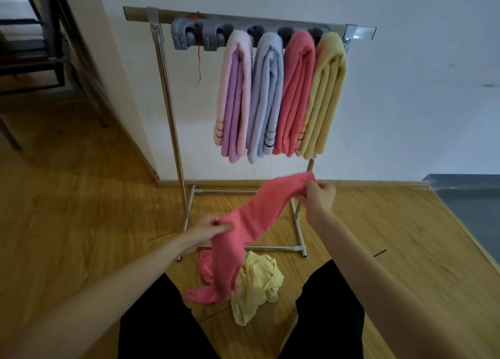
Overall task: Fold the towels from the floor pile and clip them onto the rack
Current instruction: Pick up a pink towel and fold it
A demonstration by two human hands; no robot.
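I hold a coral pink towel (pixel 251 218) stretched between both hands above the floor. My left hand (pixel 208 231) pinches its lower end, and the rest hangs down to the floor. My right hand (pixel 318 196) grips its upper end, higher and to the right. A crumpled yellow towel (pixel 257 285) lies on the floor below, between my knees. On the metal rack (pixel 167 93) hang several folded towels held in grey clips (pixel 194 35): pink-and-lilac (pixel 234 96), pale blue (pixel 266 96), coral (pixel 296 93) and yellow (pixel 324 96). Two clips at the left hold nothing.
The rack's base frame (pixel 299 231) stands on the wooden floor (pixel 81 209) against a white wall (pixel 405 101). A dark chair frame (pixel 54 47) is at the far left. A grey surface (pixel 470 209) lies at the right edge. My dark-clothed legs (pixel 151 318) fill the bottom.
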